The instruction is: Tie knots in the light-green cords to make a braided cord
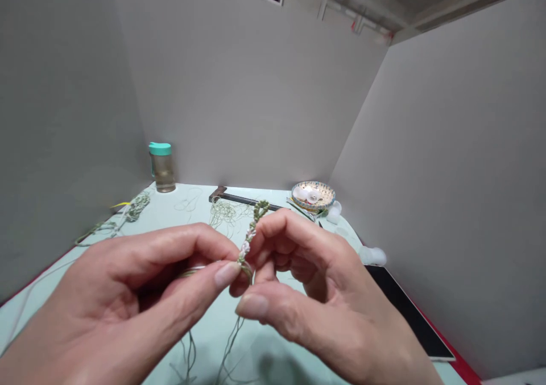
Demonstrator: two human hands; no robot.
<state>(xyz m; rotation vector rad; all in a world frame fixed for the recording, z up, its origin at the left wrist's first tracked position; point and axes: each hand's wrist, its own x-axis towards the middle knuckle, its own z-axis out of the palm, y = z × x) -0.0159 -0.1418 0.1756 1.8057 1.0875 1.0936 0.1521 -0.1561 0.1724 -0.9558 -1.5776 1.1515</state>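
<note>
Both hands meet in front of me above a pale green table. My left hand pinches the lower end of a short knotted cord of green and pink thread between thumb and forefinger. My right hand pinches the same cord from the right, its fingers curled close around it. The braided piece stands upright between the fingertips and ends in a small green loop at the top. Loose thread ends hang down from the pinch towards the table.
A jar with a teal lid stands at the back left. Tangles of green thread lie on the left, more thread mid-table. A dark tool and a patterned bowl sit at the back. Grey panels enclose three sides.
</note>
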